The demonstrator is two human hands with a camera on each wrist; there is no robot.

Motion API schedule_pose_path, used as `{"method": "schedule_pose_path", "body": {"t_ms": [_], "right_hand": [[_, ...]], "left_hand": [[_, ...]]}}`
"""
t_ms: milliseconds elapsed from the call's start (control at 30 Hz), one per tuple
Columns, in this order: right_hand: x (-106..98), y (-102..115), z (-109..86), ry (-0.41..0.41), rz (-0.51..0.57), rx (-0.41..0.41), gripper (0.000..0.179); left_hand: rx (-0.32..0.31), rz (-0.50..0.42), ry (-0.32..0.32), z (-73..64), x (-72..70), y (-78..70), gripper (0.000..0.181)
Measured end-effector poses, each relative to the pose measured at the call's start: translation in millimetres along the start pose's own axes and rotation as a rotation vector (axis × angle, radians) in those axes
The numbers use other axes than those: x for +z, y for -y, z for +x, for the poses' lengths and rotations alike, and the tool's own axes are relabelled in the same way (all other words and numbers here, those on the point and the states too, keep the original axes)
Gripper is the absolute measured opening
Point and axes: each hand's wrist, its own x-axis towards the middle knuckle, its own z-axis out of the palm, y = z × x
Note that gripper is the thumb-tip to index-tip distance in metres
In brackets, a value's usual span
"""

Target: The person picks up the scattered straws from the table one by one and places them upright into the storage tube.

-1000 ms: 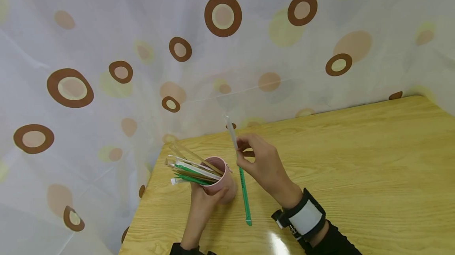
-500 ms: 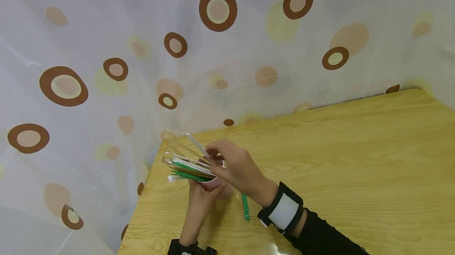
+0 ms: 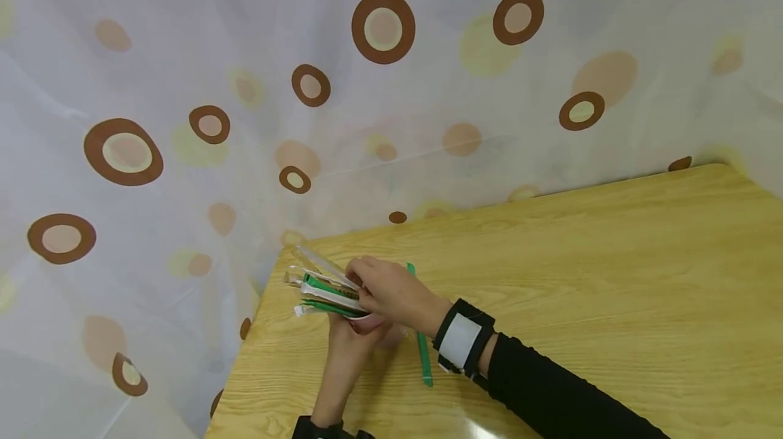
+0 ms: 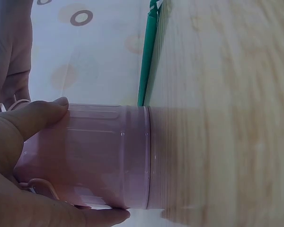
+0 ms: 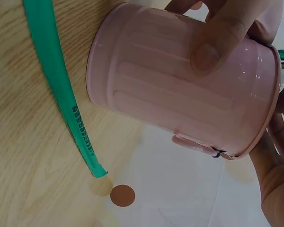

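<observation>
My left hand [image 3: 347, 344] grips a small pink metal bucket [image 4: 94, 156] around its side, thumb and fingers spread on the wall. The bucket is tilted in the head view, its mouth toward the left, and small side handles show in the wrist views. Several wrapped straws [image 3: 327, 297], in green, white and brownish wrappers, poke out of the mouth. My right hand [image 3: 394, 293] is at the rim, its curled fingers pinching a pale wrapped straw [image 3: 327, 266] that lies over the others. Its lower end is hidden behind the hand.
On the wooden table [image 3: 581, 276], right of the bucket, lies a long green wrapped straw [image 5: 57, 80] with dark print, partly behind my right wrist in the head view. A white curtain with brown circles [image 3: 383, 28] hangs along the table's back and left edges.
My right hand has moved left and down from beside the bucket to its mouth, bringing the pale straw in among the others. The left hand keeps its grip; the green straw stays on the table.
</observation>
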Motion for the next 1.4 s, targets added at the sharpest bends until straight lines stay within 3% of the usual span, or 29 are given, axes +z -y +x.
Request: {"method": "schedule_pose_path", "body": {"t_ms": [300,500,600,700,767,867,1067,1167,1400], "right_hand": [[1,1,9.5,0.134,-0.068,0.063,0.01],[-2,8,14.6,0.255,-0.079,0.144,0.018],[-7,10,16.5,0.233,-0.093,0.136,0.02],[-15,9,16.5,0.13,-0.086,0.16,0.02],[-19,6,15.0,0.051,-0.064,0.219,0.021],[-23,0,10.0,-0.011,-0.023,0.373,0.024],[-16,-20,-13.4,0.067,-0.003,0.667,0.024],[-9,-25,-27.2,0.118,-0.024,0.725,0.023],[3,-24,-44.4,0.177,-0.054,0.813,0.047]], "left_hand": [[0.048,0.047,0.009,0.9,0.0,-4.6,0.079],[0.055,0.05,-0.016,2.6,0.4,6.6,0.078],[0.051,0.049,-0.031,4.3,0.5,19.1,0.082],[0.032,0.053,-0.046,5.6,0.1,30.2,0.088],[0.028,0.055,-0.057,5.5,-0.2,32.4,0.091],[0.026,0.069,-0.076,4.9,-0.5,32.9,0.094],[0.043,0.089,-0.103,4.3,1.1,34.5,0.097],[0.032,0.088,-0.105,3.7,0.8,34.5,0.097],[0.001,0.09,-0.101,4.4,0.7,34.2,0.097]]}}
